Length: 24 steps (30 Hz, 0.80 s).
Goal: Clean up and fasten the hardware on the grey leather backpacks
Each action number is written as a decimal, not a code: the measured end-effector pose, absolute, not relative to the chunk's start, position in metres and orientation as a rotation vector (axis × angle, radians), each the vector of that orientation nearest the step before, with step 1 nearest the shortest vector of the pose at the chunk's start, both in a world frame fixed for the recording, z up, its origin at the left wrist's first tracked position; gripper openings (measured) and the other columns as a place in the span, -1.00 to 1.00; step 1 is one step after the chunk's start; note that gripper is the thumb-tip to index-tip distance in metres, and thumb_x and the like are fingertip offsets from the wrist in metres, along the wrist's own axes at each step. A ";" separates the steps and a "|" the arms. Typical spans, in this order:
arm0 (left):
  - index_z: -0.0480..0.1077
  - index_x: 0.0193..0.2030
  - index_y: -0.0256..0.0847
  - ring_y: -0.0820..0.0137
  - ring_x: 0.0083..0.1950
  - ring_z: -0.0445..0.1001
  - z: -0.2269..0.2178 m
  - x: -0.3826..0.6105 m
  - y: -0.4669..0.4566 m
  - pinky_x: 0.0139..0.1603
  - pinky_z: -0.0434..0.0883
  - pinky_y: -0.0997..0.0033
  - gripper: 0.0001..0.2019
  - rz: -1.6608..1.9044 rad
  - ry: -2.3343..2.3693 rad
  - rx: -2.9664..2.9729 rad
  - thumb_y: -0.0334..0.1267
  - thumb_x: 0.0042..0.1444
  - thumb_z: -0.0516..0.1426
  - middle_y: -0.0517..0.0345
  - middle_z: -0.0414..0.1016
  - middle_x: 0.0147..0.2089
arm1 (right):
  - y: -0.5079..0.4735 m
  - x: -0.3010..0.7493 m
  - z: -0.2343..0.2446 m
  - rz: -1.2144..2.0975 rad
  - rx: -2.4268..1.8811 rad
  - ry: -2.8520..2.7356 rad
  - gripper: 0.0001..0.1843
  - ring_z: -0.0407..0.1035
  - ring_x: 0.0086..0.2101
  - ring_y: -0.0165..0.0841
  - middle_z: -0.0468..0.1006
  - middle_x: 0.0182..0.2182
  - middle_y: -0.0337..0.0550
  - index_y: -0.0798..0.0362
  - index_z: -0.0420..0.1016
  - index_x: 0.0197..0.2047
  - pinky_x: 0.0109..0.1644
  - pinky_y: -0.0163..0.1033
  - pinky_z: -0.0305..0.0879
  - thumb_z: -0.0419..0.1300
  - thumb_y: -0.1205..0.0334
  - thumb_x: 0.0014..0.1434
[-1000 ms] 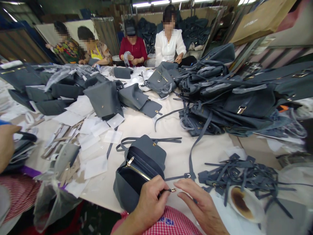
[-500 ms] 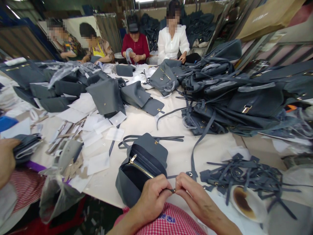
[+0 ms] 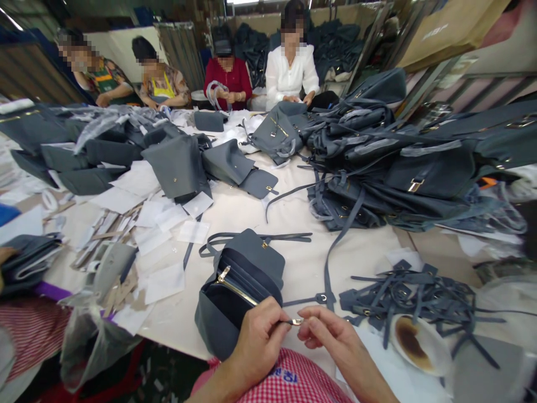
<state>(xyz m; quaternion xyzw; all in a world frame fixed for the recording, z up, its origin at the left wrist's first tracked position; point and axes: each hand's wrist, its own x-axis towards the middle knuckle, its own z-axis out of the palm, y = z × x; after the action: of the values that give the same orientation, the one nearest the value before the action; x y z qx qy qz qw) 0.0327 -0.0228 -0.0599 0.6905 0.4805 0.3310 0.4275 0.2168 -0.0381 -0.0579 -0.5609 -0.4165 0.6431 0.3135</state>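
My left hand (image 3: 260, 330) pinches a thin dark strip with a gold metal end (image 3: 296, 322) between thumb and forefinger. Just right of that metal end, my right hand (image 3: 329, 331) has its fingers loosely bent and apart, gripping nothing that I can see. Behind my left hand sits a blue-grey leather bag (image 3: 210, 313), its flap (image 3: 258, 257) thrown back and a gold zipper (image 3: 237, 293) across its mouth. A long strap (image 3: 335, 254) with a small buckle (image 3: 321, 298) lies on the table beyond my right hand.
Short straps (image 3: 413, 294) lie heaped at right beside a white dish of brown liquid (image 3: 413, 341). Large bag piles stand at right (image 3: 428, 173) and left (image 3: 113, 151). Paper sheets (image 3: 163, 282) and a plastic bag (image 3: 90, 336) are at left. Several people sit across the table.
My right fingers have come off the strip and loosened, so its gold end now shows. My left hand still pinches it. The view has shifted slightly.
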 end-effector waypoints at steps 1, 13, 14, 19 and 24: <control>0.37 -0.43 -0.23 0.44 -0.38 0.33 -0.061 0.033 -0.024 -0.36 0.19 0.48 -0.83 0.840 1.196 1.777 -0.50 0.13 0.04 0.17 0.33 -0.44 | -0.038 0.212 -0.055 1.712 -1.483 -1.042 -0.58 0.48 -0.37 -0.27 0.59 -0.46 -0.16 0.06 0.54 -0.23 -0.27 -0.22 0.41 0.23 -0.14 0.08; 0.31 -0.47 -0.22 0.46 -0.44 0.29 -0.071 0.034 -0.027 -0.44 0.13 0.48 -0.81 0.836 1.199 2.069 -0.47 0.14 0.01 0.18 0.26 -0.47 | -0.044 0.199 -0.055 1.664 -1.510 -0.918 -0.54 0.53 -0.32 -0.21 0.67 -0.42 -0.09 0.04 0.64 -0.36 -0.20 -0.16 0.46 0.33 -0.21 -0.07; 0.31 -0.47 -0.22 0.46 -0.44 0.29 -0.071 0.034 -0.026 -0.44 0.13 0.48 -0.81 0.851 1.201 2.053 -0.48 0.13 0.01 0.18 0.26 -0.47 | -0.044 0.199 -0.054 1.675 -1.500 -0.888 -0.53 0.55 -0.31 -0.19 0.68 -0.40 -0.08 0.04 0.64 -0.36 -0.18 -0.14 0.47 0.34 -0.22 -0.10; 0.29 -0.49 -0.22 0.48 -0.47 0.28 -0.068 0.035 -0.025 -0.47 0.13 0.49 -0.81 0.907 1.214 2.047 -0.49 0.11 0.01 0.20 0.25 -0.50 | -0.044 0.196 -0.058 1.673 -1.463 -0.803 -0.53 0.57 -0.30 -0.19 0.69 -0.39 -0.07 0.04 0.64 -0.36 -0.15 -0.13 0.48 0.37 -0.22 -0.12; 0.29 -0.50 -0.21 0.48 -0.49 0.26 -0.070 0.036 -0.025 -0.48 0.12 0.48 -0.81 0.918 1.231 2.123 -0.49 0.10 0.01 0.21 0.23 -0.51 | -0.041 0.195 -0.060 1.617 -1.470 -0.836 -0.54 0.55 -0.35 -0.22 0.68 -0.43 -0.10 0.05 0.63 -0.37 -0.16 -0.11 0.48 0.36 -0.20 -0.10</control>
<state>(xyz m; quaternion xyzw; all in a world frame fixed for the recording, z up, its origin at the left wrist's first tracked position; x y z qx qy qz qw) 0.0363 -0.0252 -0.0697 0.7828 0.4540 0.3386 0.2577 0.1947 -0.0407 -0.0595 -0.5786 -0.3290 0.6362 0.3902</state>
